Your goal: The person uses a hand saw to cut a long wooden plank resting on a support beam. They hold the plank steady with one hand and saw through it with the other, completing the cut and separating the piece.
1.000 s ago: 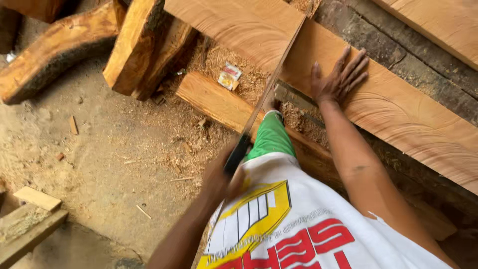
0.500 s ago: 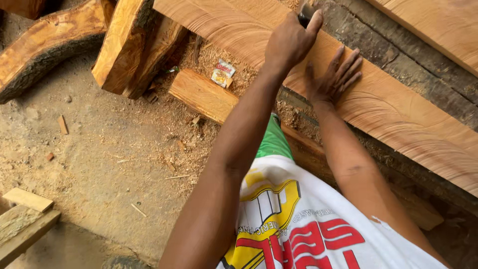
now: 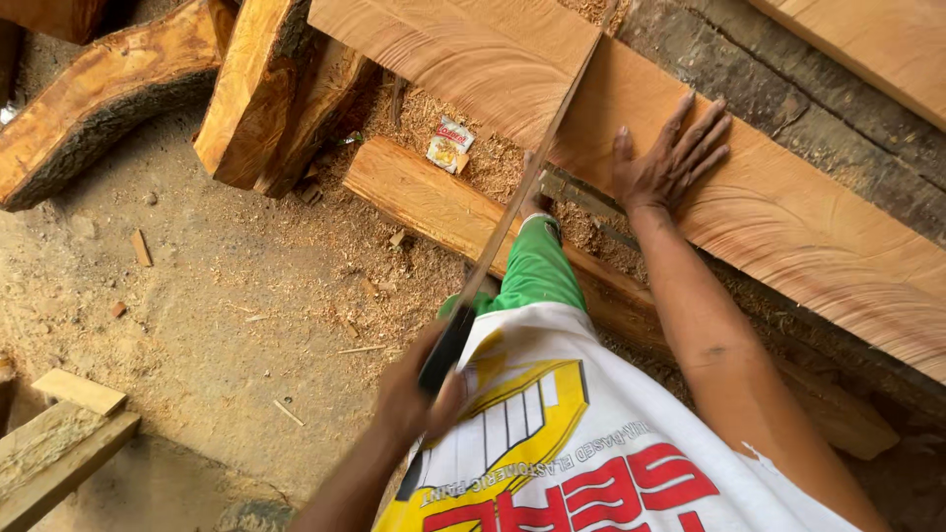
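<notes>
A wide pale plank [image 3: 453, 49] lies slanted across the top of the head view. My right hand [image 3: 665, 163] presses flat on it, fingers spread, just right of the cut line. A handsaw blade [image 3: 532, 177] runs from the plank's edge down toward me. My left hand [image 3: 409, 394] is closed around its dark handle [image 3: 443, 355], drawn back near my white printed shirt. My knee in green shorts [image 3: 537, 271] is bent under the blade, and the foot rests on a lower wooden beam [image 3: 424, 197].
Sawdust [image 3: 394, 276] covers the dirt floor beneath the plank. Rough log slabs [image 3: 89, 99] and a thick block [image 3: 246, 89] lie at the upper left. A small snack packet [image 3: 449, 146] sits in the sawdust. Offcuts [image 3: 59, 443] lie bottom left; another plank [image 3: 877, 39] top right.
My left hand pushed the saw forward up to the plank half a second ago, then pulled it back toward my body. My right hand stayed flat on the plank.
</notes>
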